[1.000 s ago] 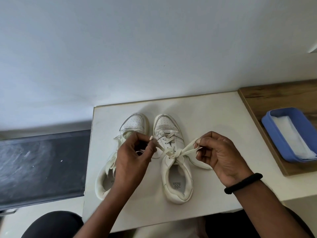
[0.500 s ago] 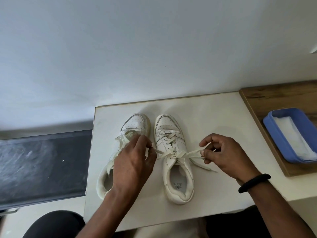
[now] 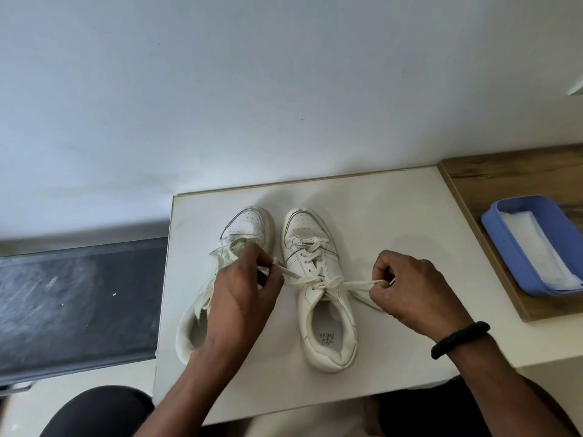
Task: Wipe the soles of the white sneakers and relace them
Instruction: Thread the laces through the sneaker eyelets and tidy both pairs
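My left hand hides the left-of-centre shoe amidships; its lacing is unclear. Both hands, the right included, pinch the lace of the centre shoe, drawn taut sideways. Shoes stand on a white table against a white wall. A blue tray is cut off at the right edge.

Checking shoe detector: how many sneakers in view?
2, side by side on the table: left sneaker partly behind the left hand; right sneaker, its lace pinched by that hand and the right hand.
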`<action>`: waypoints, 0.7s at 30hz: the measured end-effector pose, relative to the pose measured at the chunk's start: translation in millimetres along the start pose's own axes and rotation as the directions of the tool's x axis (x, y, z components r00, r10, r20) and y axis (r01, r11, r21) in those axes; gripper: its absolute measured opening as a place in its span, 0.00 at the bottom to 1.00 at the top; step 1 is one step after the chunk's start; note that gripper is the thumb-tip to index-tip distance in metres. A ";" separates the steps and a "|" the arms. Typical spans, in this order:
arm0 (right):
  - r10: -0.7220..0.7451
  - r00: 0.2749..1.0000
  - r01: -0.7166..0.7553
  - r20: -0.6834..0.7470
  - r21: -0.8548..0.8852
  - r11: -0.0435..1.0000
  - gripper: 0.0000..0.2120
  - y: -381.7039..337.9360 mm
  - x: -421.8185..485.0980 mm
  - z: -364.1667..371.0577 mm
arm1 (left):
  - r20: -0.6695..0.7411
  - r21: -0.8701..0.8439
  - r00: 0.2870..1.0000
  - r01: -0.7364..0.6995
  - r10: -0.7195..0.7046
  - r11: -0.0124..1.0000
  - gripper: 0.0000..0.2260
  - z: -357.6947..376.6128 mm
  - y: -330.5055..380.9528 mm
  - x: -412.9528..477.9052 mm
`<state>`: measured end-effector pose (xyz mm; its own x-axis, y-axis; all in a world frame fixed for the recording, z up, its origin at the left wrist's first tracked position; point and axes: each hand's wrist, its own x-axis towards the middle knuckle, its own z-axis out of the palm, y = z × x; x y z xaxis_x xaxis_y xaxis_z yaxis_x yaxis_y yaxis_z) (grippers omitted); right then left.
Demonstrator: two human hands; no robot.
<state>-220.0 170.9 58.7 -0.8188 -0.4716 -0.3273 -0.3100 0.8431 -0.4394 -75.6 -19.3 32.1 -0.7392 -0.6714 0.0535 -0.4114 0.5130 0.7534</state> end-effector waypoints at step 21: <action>0.010 0.998 -0.064 0.068 0.876 0.477 0.07 7.2 12.9 -1.3 | 0.288 -0.370 0.930 0.327 -0.227 0.870 0.15 -0.2 7.5 -0.5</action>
<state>-233.4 171.2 52.5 -0.7875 -0.4791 -0.3876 0.3281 0.2065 -0.9218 -78.2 -15.2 37.9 -0.7477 -0.5873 -0.3100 -0.4022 0.0291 0.9151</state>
